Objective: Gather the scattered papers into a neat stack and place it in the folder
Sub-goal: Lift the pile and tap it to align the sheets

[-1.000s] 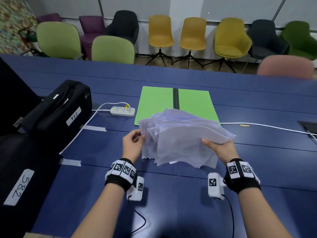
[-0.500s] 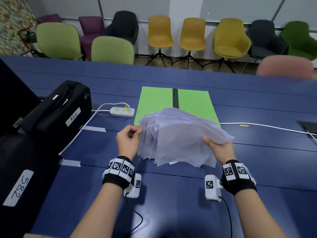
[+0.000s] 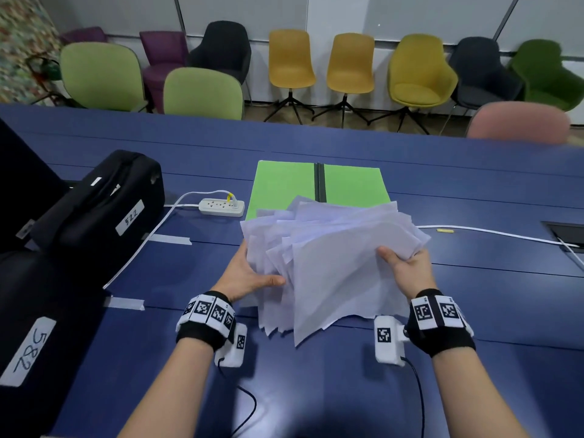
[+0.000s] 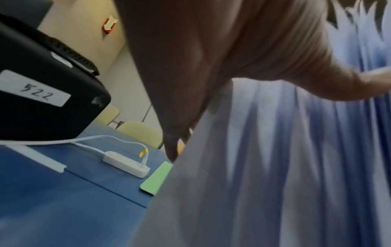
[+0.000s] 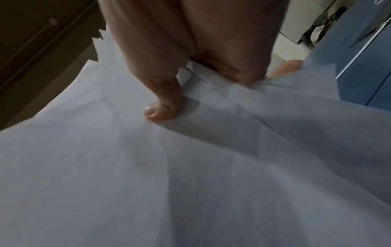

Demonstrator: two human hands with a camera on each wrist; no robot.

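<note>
A fanned, uneven bundle of white papers is held up off the blue table between both hands. My right hand pinches its right edge, thumb on top and fingers underneath. My left hand lies flat against the bundle's left side, fingers straight behind the sheets and thumb across the lower edge; the left wrist view shows the palm along the papers. The open green folder lies flat just beyond the papers, its near part hidden by them.
Black cases labelled 522 and 582 stand at the left. A white power strip with its cable lies left of the folder. Another white cable runs right toward a table hatch. Chairs line the far side.
My left hand let go of its pinch on the upper left corner, dropped lower and opened flat against the bundle's left side. The papers have tilted more upright.
</note>
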